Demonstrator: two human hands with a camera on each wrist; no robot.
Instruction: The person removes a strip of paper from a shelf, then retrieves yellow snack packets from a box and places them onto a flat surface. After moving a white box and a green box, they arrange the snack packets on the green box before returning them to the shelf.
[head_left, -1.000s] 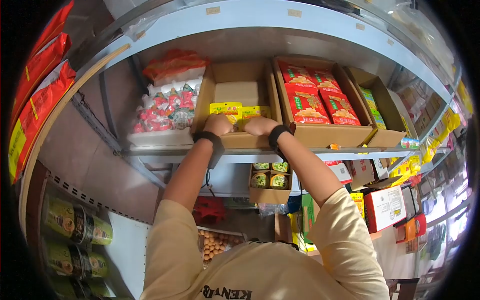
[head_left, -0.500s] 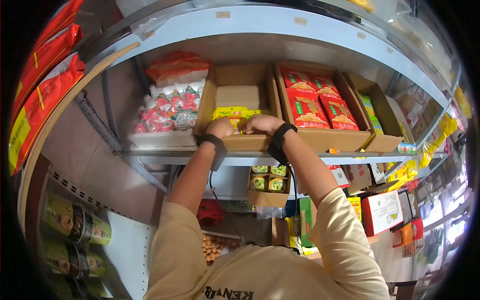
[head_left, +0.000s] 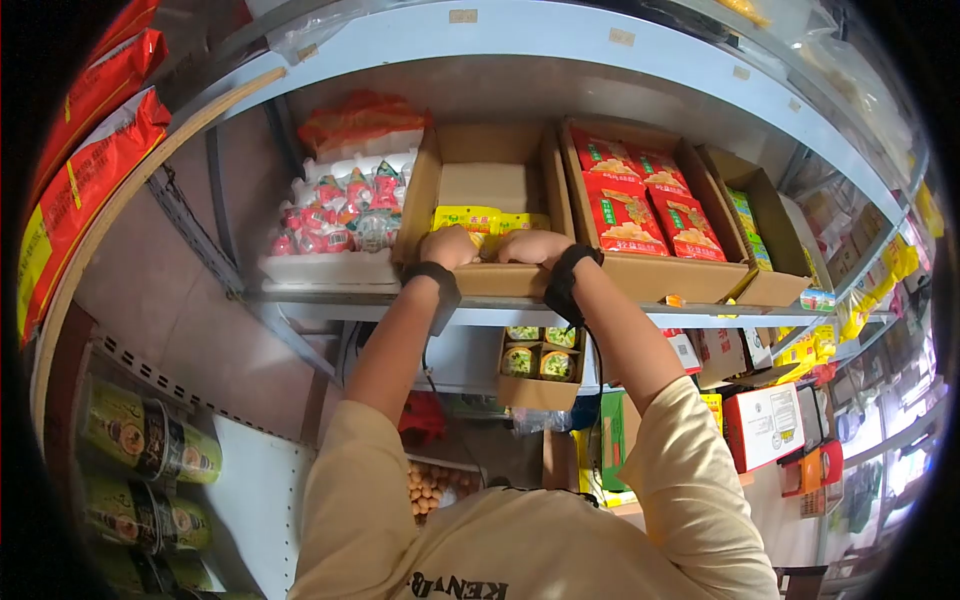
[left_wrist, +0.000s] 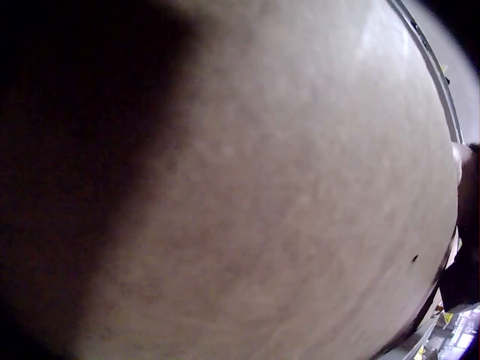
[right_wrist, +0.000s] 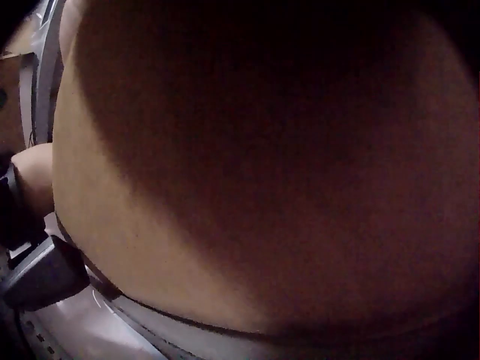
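In the head view my left hand (head_left: 449,247) reaches over the front wall of an open cardboard box (head_left: 490,283), with its back and knuckles up. It is right at the lower part of a yellow packet (head_left: 466,216). Beside it, my right hand (head_left: 534,247) dips into the same box at a second yellow packet (head_left: 525,222). The fingertips of both hands are hidden, so I cannot tell how they hold the packets. Brown cardboard (left_wrist: 300,180) fills most of the left wrist view, and a dark, shaded cardboard surface (right_wrist: 112,195) blocks the right wrist view.
Bagged red-and-white goods (head_left: 340,210) sit in a white foam tray to the left. A box of red packets (head_left: 627,215) stands on the right, then a narrower box (head_left: 768,286). The metal shelf edge (head_left: 480,308) runs below; a small box of cups (head_left: 538,392) sits lower.
My right hand lifted and reached leftward across the packets half a second ago, then moved back down to the right. The left hand stays near its packet. The camera view shifts slightly.
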